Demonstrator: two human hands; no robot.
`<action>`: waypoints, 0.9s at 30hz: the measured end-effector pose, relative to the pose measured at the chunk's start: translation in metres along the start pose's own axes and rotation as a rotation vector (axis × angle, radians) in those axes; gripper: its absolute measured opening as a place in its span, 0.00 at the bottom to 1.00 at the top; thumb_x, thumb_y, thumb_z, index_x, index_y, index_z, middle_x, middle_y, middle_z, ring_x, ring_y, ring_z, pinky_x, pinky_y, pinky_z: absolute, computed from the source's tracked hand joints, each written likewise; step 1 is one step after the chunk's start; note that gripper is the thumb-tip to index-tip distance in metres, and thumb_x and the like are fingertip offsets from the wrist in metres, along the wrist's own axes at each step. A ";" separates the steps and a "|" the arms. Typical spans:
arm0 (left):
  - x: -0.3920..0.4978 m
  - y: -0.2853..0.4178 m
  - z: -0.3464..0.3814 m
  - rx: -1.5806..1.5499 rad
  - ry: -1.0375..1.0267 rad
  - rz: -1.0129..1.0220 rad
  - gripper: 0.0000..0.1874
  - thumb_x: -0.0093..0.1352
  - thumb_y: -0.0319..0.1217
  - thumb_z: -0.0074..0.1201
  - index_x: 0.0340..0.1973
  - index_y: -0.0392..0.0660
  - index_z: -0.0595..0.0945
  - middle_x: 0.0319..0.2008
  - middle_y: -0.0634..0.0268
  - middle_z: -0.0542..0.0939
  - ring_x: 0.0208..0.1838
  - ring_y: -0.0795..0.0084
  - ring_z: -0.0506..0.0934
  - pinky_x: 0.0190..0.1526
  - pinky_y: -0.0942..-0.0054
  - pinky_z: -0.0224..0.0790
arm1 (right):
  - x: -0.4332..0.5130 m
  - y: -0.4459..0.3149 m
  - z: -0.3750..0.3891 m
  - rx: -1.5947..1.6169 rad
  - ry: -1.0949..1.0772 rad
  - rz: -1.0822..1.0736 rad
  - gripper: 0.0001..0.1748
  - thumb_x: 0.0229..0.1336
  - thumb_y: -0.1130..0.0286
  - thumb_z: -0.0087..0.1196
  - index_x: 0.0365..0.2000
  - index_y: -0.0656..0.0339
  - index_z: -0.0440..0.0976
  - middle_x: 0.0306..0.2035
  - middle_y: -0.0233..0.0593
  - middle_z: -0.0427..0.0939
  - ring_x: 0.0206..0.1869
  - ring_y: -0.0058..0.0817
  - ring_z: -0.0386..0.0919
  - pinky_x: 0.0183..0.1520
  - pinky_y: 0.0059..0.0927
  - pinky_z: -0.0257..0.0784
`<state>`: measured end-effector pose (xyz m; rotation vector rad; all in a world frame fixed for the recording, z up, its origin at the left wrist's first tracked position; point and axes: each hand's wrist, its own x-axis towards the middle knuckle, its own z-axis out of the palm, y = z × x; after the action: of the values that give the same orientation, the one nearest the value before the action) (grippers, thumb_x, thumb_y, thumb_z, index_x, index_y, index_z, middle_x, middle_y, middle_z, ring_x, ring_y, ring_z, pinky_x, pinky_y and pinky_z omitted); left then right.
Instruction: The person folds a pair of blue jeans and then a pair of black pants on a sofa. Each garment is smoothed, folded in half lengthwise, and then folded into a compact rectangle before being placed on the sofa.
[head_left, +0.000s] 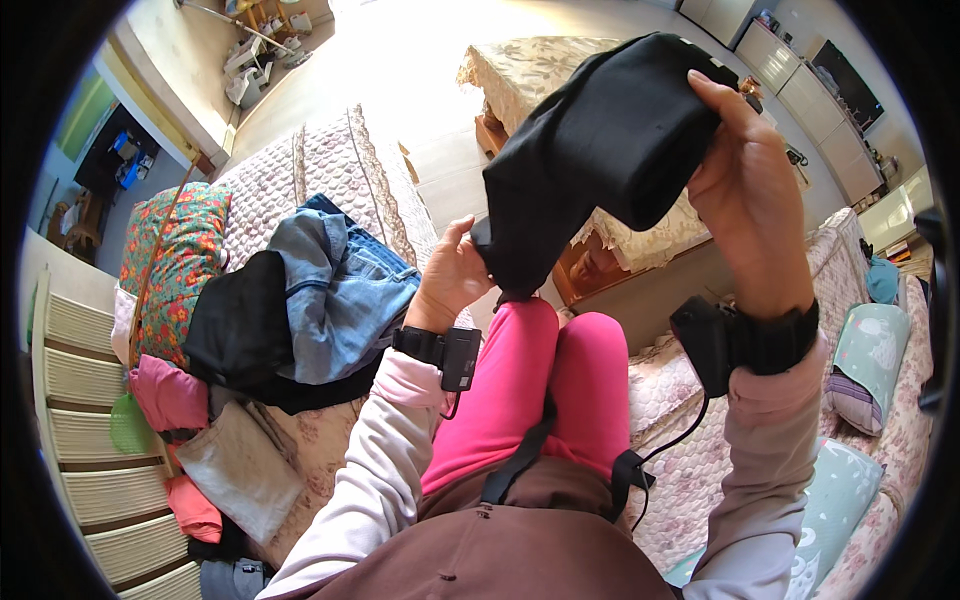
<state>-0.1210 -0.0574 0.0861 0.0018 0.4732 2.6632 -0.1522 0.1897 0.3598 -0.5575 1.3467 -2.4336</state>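
Observation:
A black cloth garment (570, 142) hangs between my two hands above my knees, partly folded over itself. My right hand (750, 165) grips its upper right end, thumb on top near some small pale marks along the edge. Lower down, my left hand (454, 270) pinches the garment's left end between thumb and fingers. To the left of that hand lies a pile of clothing: blue denim jeans (337, 292) with another black garment (244, 319) beside them. The fingers of my right hand are mostly hidden behind the cloth.
A low table with a patterned cloth (525, 75) stands ahead. At left are a floral pillow (176, 255), a folded beige cloth (240, 469), a pink cloth (169, 390) and a slatted backrest (97, 427). Green-patterned cushions (870, 352) lie at right on the quilted seat cover (675, 465).

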 end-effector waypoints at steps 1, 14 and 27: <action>0.000 0.005 0.001 -0.072 -0.046 0.011 0.21 0.73 0.43 0.42 0.54 0.46 0.78 0.57 0.59 0.78 0.63 0.60 0.71 0.65 0.53 0.58 | 0.002 -0.001 -0.004 -0.007 0.084 -0.044 0.06 0.63 0.75 0.51 0.36 0.66 0.76 0.33 0.42 0.82 0.34 0.30 0.83 0.41 0.31 0.81; -0.001 0.077 0.028 0.452 0.360 0.167 0.09 0.70 0.35 0.53 0.41 0.44 0.81 0.35 0.64 0.84 0.42 0.68 0.81 0.50 0.66 0.70 | -0.004 -0.010 -0.015 -0.256 0.321 -0.116 0.04 0.61 0.72 0.54 0.35 0.61 0.76 0.33 0.36 0.82 0.33 0.25 0.82 0.39 0.30 0.79; 0.007 0.045 -0.005 0.513 0.394 -0.085 0.12 0.72 0.37 0.51 0.49 0.49 0.75 0.39 0.66 0.82 0.42 0.71 0.79 0.47 0.70 0.71 | 0.006 0.021 -0.049 -0.057 0.379 -0.057 0.06 0.61 0.73 0.51 0.36 0.62 0.76 0.32 0.39 0.82 0.34 0.30 0.81 0.40 0.33 0.79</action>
<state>-0.1467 -0.0938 0.0957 -0.3834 1.2391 2.3846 -0.1792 0.2120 0.3189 -0.1491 1.5636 -2.6489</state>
